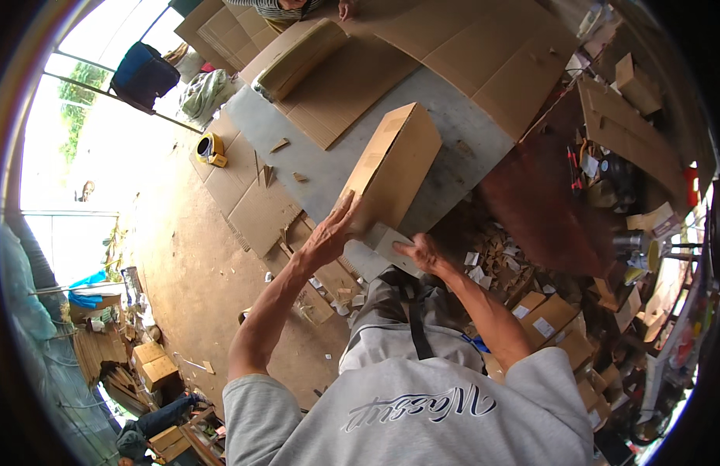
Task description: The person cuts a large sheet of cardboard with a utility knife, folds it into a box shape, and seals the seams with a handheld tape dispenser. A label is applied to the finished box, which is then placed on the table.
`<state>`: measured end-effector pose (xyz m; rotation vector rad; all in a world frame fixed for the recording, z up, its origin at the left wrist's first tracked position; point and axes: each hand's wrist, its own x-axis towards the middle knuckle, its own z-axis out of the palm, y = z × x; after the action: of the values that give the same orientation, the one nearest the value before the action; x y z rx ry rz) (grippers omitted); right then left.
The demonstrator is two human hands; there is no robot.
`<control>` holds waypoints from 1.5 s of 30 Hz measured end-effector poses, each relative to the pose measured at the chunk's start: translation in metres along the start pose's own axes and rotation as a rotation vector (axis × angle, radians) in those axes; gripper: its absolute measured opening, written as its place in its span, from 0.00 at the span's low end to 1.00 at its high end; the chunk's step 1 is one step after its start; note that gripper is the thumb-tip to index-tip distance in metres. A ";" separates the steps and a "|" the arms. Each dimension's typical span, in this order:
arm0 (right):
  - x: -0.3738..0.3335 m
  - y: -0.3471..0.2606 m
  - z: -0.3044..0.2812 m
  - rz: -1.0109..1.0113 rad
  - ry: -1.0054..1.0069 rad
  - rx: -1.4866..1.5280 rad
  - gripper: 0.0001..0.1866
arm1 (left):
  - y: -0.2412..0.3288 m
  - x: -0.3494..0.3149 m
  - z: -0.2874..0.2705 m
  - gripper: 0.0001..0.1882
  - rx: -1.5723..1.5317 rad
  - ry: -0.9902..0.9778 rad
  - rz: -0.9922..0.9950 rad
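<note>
A long, closed brown cardboard box [399, 167] stands on the grey tabletop [496, 147] in front of me, its near end toward my body. My left hand [329, 233] lies along the box's near left edge, with its fingers stretched out against the cardboard. Close to my waist, my right hand [422, 253] is closed on a pale grey flat piece [392, 245] with the thumb on top. That piece is beside the box's near end; blur there hides what kind of thing it is and whether it touches the box.
Flat cardboard sheets [492, 54] cover the table's far side, under a long wrapped bundle [301, 58]. Another person's hand [346, 9] shows at the far edge. A yellow tape roll [211, 150] is at the left. Cardboard boxes [548, 320] and scraps clutter the right floor.
</note>
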<state>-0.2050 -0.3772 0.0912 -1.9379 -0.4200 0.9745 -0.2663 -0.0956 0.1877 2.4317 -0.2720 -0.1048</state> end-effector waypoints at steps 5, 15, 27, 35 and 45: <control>-0.029 0.013 -0.014 -0.083 0.065 -0.052 0.39 | -0.007 0.000 0.008 0.47 0.160 -0.018 0.005; -0.007 -0.013 0.008 0.154 0.107 -0.248 0.37 | 0.005 -0.015 0.052 0.37 1.357 -0.286 0.227; -0.022 -0.115 0.024 0.470 0.219 -0.538 0.29 | -0.025 -0.032 0.094 0.39 1.326 -0.162 0.335; -0.061 -0.061 0.003 0.395 0.344 -0.450 0.29 | -0.037 -0.037 0.177 0.28 0.744 -0.285 0.237; -0.103 -0.079 -0.058 -0.245 0.322 -0.105 0.33 | 0.058 0.031 0.059 0.21 -1.556 0.100 -0.366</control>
<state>-0.2186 -0.4315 0.2219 -2.0358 -0.5144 0.4811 -0.2547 -0.1833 0.1794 0.8993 0.2575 -0.2390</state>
